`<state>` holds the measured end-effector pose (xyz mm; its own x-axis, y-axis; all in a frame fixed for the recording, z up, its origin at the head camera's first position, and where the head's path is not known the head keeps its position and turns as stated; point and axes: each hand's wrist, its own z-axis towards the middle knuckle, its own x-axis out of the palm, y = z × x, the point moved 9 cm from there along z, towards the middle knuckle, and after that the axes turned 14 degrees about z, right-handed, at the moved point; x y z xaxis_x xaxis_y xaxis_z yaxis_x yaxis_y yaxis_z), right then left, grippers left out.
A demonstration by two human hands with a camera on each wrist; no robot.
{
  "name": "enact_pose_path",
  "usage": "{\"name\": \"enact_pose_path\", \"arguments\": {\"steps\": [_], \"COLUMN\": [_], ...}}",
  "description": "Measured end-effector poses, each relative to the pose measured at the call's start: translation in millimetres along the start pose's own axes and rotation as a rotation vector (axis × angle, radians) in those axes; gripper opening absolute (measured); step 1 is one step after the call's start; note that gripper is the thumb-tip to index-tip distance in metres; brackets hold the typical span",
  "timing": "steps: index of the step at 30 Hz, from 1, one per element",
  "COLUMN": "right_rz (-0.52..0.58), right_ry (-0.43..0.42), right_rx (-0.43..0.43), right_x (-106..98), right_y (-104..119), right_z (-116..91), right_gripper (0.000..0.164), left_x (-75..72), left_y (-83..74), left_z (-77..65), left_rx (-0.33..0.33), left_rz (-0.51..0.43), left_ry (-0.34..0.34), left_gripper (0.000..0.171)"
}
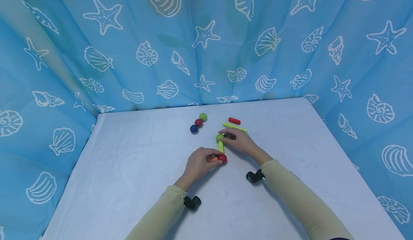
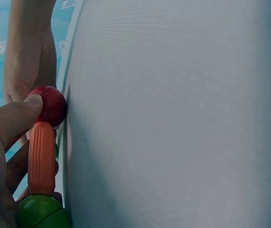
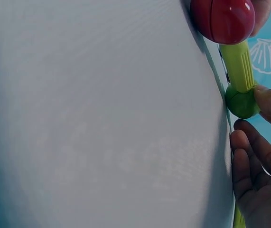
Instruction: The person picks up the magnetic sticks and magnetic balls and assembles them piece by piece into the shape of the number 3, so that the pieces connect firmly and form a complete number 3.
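Note:
Thumb and fingers of my left hand [image 1: 200, 162] pinch a red ball [image 1: 222, 158] low over the white table. From that ball an orange stick [image 2: 42, 159] runs back under the palm to a dark green ball [image 2: 42, 212], which the hand hides in the head view. A yellow-green stick [image 1: 221, 147] joins the red ball to a green ball [image 1: 219, 138] farther from me. My right hand [image 1: 241, 142] grips this green ball, its thumb [image 3: 268, 99] pressed on the side and the other fingers bent below.
Behind my right hand lie a long yellow-green stick [image 1: 235, 127] and a short red stick [image 1: 234, 120]. To their left, a blue ball [image 1: 194, 128], a red ball [image 1: 198, 123] and a green ball [image 1: 203, 117] form a slanted row. A blue shell-print curtain [image 1: 193, 71] borders the table [image 1: 135, 143].

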<state>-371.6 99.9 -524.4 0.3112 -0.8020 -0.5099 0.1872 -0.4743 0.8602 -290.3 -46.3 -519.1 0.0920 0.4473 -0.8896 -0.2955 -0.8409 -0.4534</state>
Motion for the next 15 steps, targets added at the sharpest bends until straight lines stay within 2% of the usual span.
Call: {"name": "enact_pose_path", "arguments": {"steps": [7, 15], "right_rz": [0.000, -0.012], "right_ry": [-0.004, -0.032], "right_rx": [0.008, 0.038], "right_x": [-2.4, -14.4], "right_y": [-0.5, -8.7], "right_z": [-1.9, -4.5], "right_gripper": [0.036, 0.035], "left_x": [0.7, 1.9], "left_y": [0.3, 1.6], "left_z": [-0.4, -0.2], "left_rx": [0.001, -0.012], "left_rz": [-0.007, -0.003], "left_ry": [-0.001, 0.014], "left_gripper": [0.031, 0.032]}}
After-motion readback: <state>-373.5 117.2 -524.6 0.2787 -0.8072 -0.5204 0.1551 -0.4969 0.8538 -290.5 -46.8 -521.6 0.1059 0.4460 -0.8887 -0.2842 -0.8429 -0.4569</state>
